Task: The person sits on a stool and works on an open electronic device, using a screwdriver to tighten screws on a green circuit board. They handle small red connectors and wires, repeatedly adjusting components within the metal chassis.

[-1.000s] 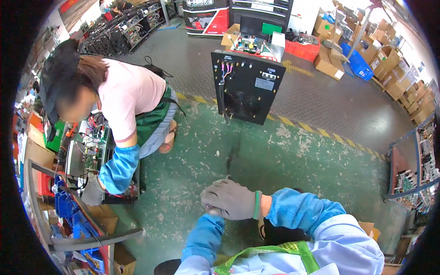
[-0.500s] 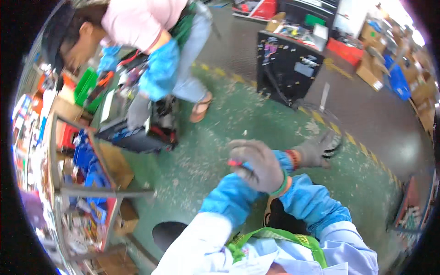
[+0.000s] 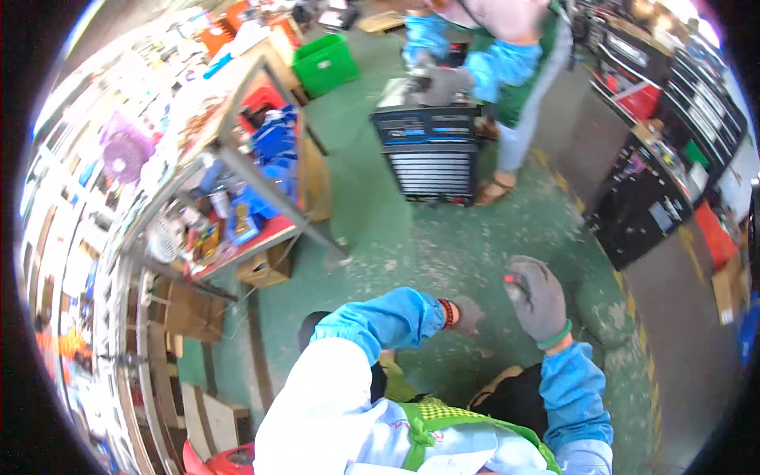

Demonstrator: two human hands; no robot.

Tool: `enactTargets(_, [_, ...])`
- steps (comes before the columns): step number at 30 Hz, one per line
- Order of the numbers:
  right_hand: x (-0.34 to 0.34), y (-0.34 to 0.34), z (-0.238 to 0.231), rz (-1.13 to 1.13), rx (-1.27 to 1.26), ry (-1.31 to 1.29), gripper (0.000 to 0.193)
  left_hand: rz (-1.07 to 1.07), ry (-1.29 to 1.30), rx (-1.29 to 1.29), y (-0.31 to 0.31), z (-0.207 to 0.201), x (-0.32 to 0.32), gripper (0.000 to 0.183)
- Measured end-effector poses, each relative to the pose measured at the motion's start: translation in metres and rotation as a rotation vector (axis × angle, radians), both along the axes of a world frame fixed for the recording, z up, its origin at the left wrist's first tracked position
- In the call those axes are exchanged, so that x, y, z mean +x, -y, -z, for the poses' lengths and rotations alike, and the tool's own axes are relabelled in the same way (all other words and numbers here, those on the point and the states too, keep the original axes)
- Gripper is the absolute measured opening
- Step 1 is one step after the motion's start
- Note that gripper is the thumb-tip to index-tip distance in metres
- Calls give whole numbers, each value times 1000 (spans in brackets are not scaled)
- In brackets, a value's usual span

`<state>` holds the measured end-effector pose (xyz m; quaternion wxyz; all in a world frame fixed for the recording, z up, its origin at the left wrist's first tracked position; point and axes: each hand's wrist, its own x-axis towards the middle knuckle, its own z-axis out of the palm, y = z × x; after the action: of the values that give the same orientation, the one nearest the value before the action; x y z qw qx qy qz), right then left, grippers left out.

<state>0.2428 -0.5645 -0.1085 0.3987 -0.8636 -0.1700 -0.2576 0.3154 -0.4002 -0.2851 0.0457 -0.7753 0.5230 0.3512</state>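
Observation:
My left hand (image 3: 469,315), in a grey glove with a red band at the wrist, hangs low over the green floor (image 3: 380,269). Its fingers are blurred and partly turned away, and I see no object in it. Higher up and to the right is my right hand (image 3: 541,299), also grey-gloved, with a green cuff. Its fingers curl inward, and a small red bit (image 3: 513,279) shows at the fingertips, too small to name. Blue sleeve covers lie over both forearms. The two hands are apart.
Ahead, a co-worker in blue sleeves leans over a black box with a slatted front (image 3: 431,170), a gloved hand (image 3: 445,85) on top. A cluttered metal-framed bench (image 3: 265,186) stands left, with a green crate (image 3: 324,65) beyond. A black cabinet (image 3: 640,202) is right.
My view has swung left, bringing the bench closer to the middle. My forearms, crossed before, are now apart, with the left hand back on the left side.

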Motion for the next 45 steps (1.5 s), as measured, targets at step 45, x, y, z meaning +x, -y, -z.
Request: enactTargets(45, [12,-36,109,-63,-840,-1395,45,-1701,1051,-46,-628,-103,200,25])
